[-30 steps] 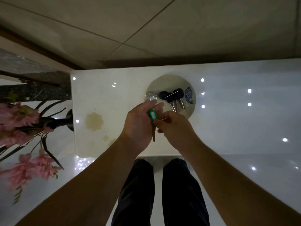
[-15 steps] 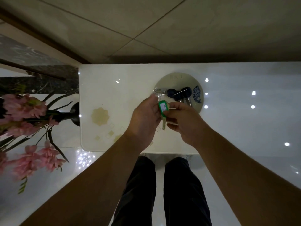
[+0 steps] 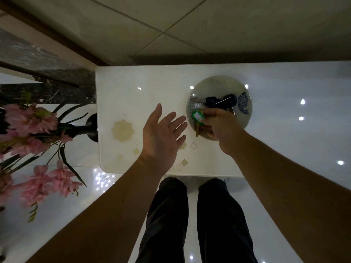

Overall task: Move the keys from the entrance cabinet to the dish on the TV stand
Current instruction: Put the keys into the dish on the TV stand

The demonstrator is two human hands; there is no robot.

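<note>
A round pale dish (image 3: 218,84) with a blue fish motif sits on the white TV stand top (image 3: 133,95). Inside it lie black-headed keys (image 3: 221,102) and a silver key. My right hand (image 3: 222,126) is over the dish's near rim, pinching a brass key with a green tag (image 3: 197,116). The brass blade hangs down at the dish's near-left edge. My left hand (image 3: 163,131) hovers to the left of the dish, palm up, fingers spread, holding nothing.
A dark vase (image 3: 91,128) with pink flowers (image 3: 28,130) stands at the left, beside the stand's left edge. A beige star pattern (image 3: 122,130) marks the top. The stand's front edge is just above my legs, and glossy white floor lies on both sides.
My left hand let go of the green-tagged key and opened to the left. My right hand carried the key up and right over the dish.
</note>
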